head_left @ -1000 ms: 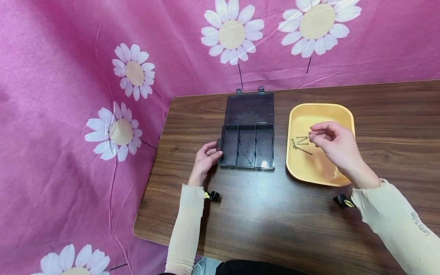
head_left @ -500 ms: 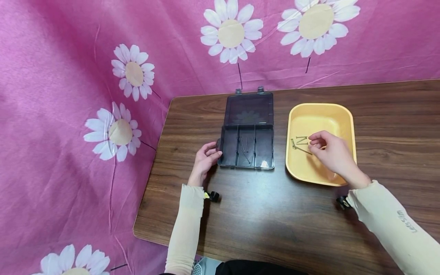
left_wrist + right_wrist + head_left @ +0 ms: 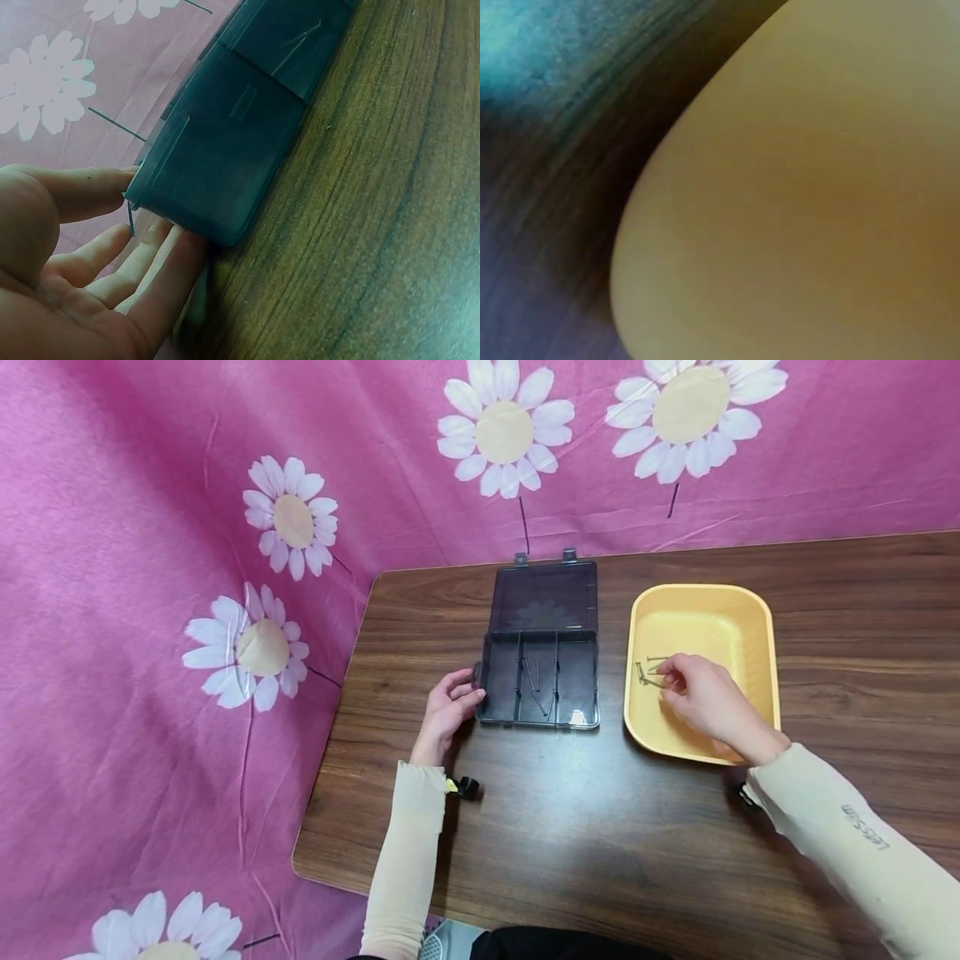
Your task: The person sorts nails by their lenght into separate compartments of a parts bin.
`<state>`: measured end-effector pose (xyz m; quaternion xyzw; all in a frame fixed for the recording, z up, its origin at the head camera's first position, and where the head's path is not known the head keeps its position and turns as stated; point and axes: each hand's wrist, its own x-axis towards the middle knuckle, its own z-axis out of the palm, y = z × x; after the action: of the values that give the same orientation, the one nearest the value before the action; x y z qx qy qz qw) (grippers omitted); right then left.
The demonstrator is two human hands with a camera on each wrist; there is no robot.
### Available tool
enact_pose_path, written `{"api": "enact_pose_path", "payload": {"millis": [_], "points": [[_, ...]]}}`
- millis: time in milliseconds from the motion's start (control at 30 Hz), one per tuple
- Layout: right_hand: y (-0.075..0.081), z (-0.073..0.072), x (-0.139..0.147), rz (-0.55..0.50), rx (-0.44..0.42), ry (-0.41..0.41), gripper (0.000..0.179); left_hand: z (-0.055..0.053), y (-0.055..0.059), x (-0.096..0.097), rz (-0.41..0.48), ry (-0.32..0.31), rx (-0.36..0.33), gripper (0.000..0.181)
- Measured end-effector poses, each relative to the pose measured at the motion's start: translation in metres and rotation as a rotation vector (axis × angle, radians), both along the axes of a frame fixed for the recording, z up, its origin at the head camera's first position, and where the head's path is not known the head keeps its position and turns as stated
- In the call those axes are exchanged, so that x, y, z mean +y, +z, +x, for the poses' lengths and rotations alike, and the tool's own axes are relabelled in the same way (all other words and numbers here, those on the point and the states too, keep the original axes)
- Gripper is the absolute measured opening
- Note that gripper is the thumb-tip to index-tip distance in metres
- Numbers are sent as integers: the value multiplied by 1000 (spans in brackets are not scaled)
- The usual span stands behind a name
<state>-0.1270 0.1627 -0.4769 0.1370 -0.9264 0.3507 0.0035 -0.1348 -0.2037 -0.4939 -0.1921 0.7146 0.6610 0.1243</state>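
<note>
In the yellow tray (image 3: 720, 618) lie several long thin brass-coloured screws (image 3: 645, 677), near its left side. My right hand (image 3: 705, 693) reaches down over them, thumb and index finger close together right at the screws. Those fingertips are partly hidden, and I cannot tell whether they pinch one. To the left is a dark see-through divided box (image 3: 498, 681), its lid (image 3: 543, 597) laid back. Several thin screws (image 3: 537, 677) lie in its middle compartment. My left hand (image 3: 446, 706) touches the box's left side with extended fingers; in the left wrist view its fingers (image 3: 169, 281) rest along the end wall.
Both containers stand on a brown wood-grain table (image 3: 540, 827), with a strip of table between them. A pink curtain (image 3: 390, 460) with white daisies hangs behind and to the left. In the right wrist view, the tray's yellow outer wall (image 3: 795, 187) fills most of the picture.
My right hand has moved left and down in the tray, from beside the screws to over them, and now covers some. The left hand and the box have not moved.
</note>
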Motion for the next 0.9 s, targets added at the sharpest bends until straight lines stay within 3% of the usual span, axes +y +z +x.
{"api": "enact_pose_path", "payload": {"millis": [900], "points": [[-5, -13, -5, 175, -103, 62, 16, 0, -2, -1, 18, 5, 15, 43]]}}
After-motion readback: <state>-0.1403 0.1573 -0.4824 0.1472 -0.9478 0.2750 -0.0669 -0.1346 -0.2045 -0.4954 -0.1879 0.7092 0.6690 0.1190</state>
